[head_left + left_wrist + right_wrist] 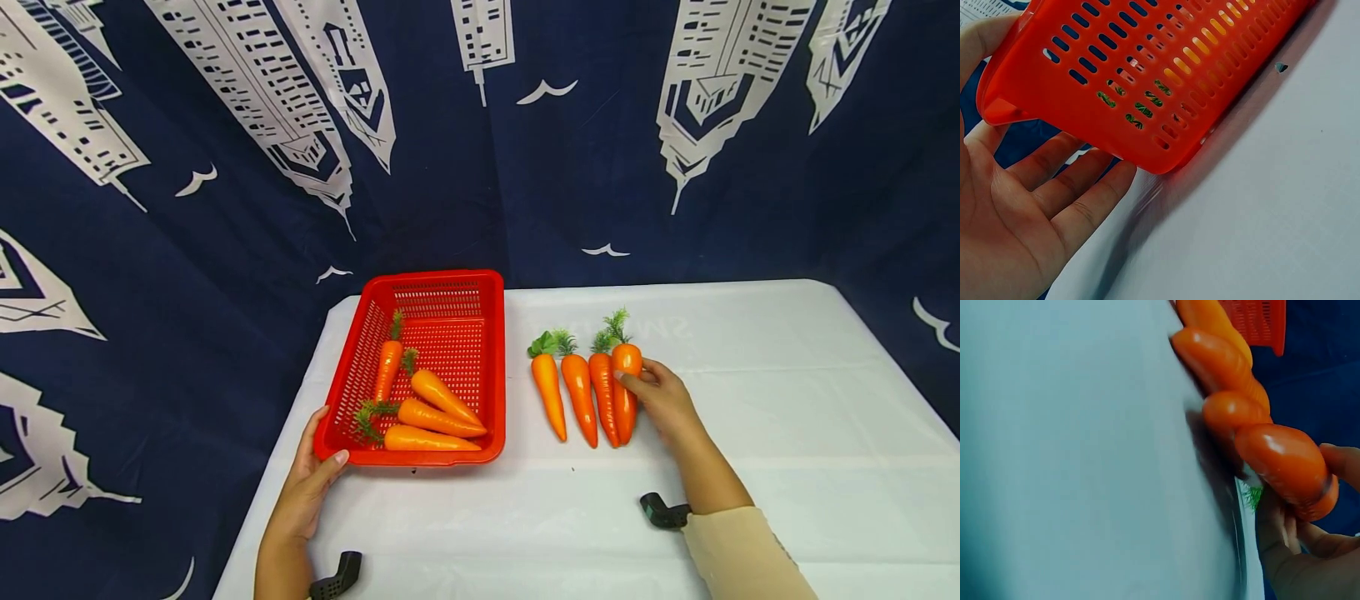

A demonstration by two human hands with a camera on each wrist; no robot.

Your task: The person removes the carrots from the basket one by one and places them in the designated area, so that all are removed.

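My left hand [302, 492] grips the near left corner of a red plastic basket [497, 375], its thumb at the rim. In the left wrist view, the fingers [1079, 209] lie against the outside of the slotted basket wall [1054, 94]. Several orange carrots with green tops, such as this carrot [442, 398], lie in the basket. On the right, my right hand [667, 400] pinches the rightmost carrot [626, 367] of a row between thumb and fingers. That carrot [1285, 459] touches its neighbour [1229, 412] in the right wrist view.
Two more carrots, a yellow-orange carrot [549, 392] and a deeper orange carrot [579, 392], lie left in the row, close to the basket. A white cloth covers the table [787, 417]. Behind it hangs a navy curtain [435, 208] with white buildings.
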